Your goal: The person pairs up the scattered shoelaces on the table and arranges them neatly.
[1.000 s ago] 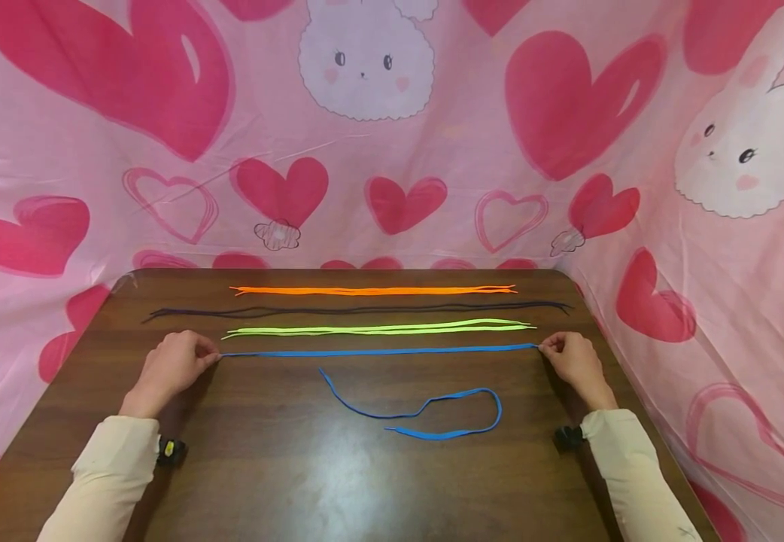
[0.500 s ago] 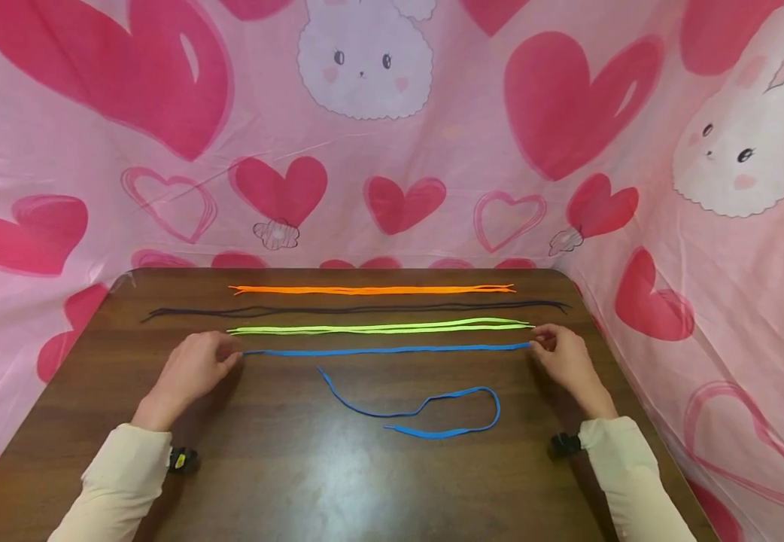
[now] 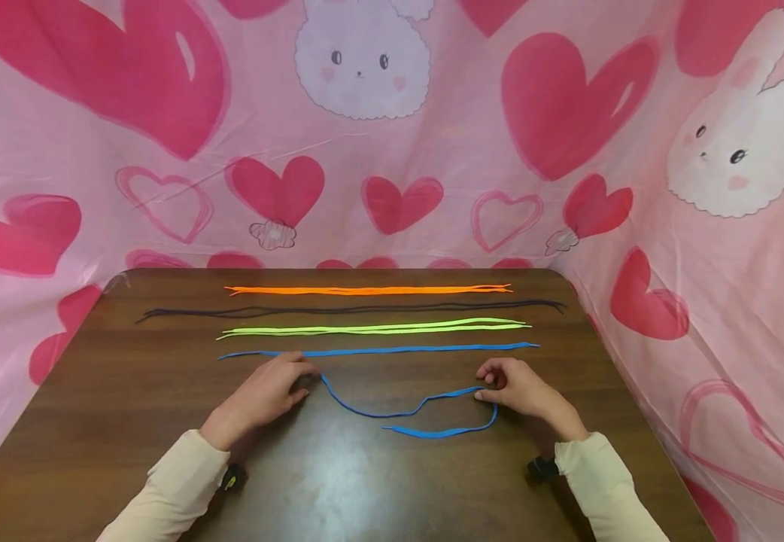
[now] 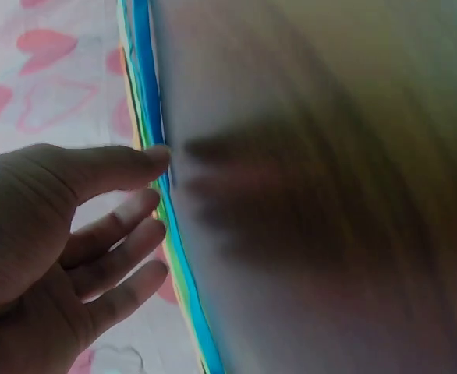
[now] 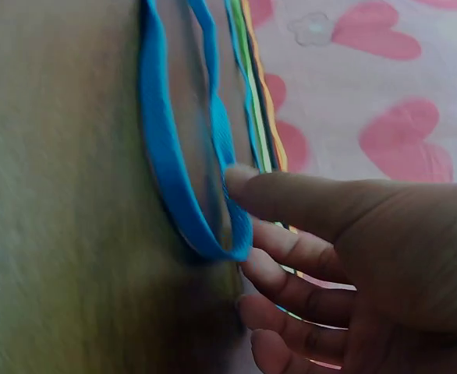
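A loose blue shoelace (image 3: 433, 433) lies curved on the table, bent back in a loop at its right side. My left hand (image 3: 266, 395) is over its left tip, thumb and fingers apart, covering part of the straight blue shoelace (image 3: 392, 350) behind. In the left wrist view, the thumb and fingers of this left hand (image 4: 65, 218) are spread with a gap between them. At the loop, my right hand (image 3: 517, 388) hovers with relaxed fingers; in the right wrist view its thumb (image 5: 291, 195) overlaps the lace's edge.
Behind the straight blue lace, a yellow-green pair of shoelaces (image 3: 378, 329), a dark pair (image 3: 338, 310) and an orange pair (image 3: 365, 290) lie in parallel rows. The brown wooden table (image 3: 365, 497) meets a pink heart-print cloth (image 3: 392, 150) at its back and sides.
Both hands have let go of the straight blue shoelace's ends and moved inward and nearer to the loose one. The straight lace stays laid out in its row.
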Demonstrator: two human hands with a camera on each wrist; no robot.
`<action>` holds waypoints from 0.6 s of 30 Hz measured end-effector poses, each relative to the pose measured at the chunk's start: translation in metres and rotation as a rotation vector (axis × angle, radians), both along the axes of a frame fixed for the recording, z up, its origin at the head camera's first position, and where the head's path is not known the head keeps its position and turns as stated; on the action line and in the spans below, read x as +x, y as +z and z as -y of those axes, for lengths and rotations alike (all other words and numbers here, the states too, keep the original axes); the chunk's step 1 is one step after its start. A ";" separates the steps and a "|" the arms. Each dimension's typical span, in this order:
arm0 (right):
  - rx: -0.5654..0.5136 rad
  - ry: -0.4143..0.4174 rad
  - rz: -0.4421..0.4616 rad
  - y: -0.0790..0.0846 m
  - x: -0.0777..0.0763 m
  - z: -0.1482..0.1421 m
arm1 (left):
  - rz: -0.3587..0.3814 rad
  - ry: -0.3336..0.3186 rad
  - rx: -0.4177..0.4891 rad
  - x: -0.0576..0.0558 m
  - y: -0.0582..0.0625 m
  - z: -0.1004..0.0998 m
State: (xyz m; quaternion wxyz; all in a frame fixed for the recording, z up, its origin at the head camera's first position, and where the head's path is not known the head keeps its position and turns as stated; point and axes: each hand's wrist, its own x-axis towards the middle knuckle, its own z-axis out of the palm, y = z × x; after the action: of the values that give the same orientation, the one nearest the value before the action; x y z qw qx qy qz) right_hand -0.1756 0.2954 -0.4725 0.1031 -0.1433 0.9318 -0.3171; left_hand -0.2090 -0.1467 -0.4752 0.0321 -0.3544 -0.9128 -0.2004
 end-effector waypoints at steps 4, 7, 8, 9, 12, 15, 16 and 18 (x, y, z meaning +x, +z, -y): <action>-0.010 0.025 -0.004 -0.004 0.002 0.010 | -0.081 -0.017 0.002 0.000 -0.004 -0.011; -0.009 0.049 -0.008 -0.006 0.002 0.017 | -0.119 -0.021 -0.010 -0.003 -0.005 -0.015; -0.003 0.058 -0.006 -0.006 0.003 0.019 | -0.125 -0.022 -0.014 -0.003 -0.005 -0.016; 0.007 0.069 -0.006 -0.005 0.003 0.020 | -0.129 -0.024 -0.018 -0.004 -0.005 -0.016; 0.022 0.096 0.014 -0.003 0.006 0.022 | -0.132 -0.029 -0.034 -0.004 -0.004 -0.017; 0.017 0.121 0.049 0.001 0.009 0.021 | -0.095 -0.035 -0.066 -0.002 -0.003 -0.016; 0.009 0.130 0.057 0.002 0.010 0.021 | -0.076 -0.033 -0.072 -0.001 -0.003 -0.015; -0.009 0.147 0.063 0.003 0.012 0.019 | -0.018 -0.020 -0.067 0.000 0.000 -0.013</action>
State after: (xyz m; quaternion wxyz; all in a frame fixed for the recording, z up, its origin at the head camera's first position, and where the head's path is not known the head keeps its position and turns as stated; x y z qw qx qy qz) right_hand -0.1635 0.2761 -0.4693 0.1548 -0.2015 0.9137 -0.3172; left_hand -0.2089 -0.1337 -0.4753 0.0266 -0.3662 -0.9150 -0.1670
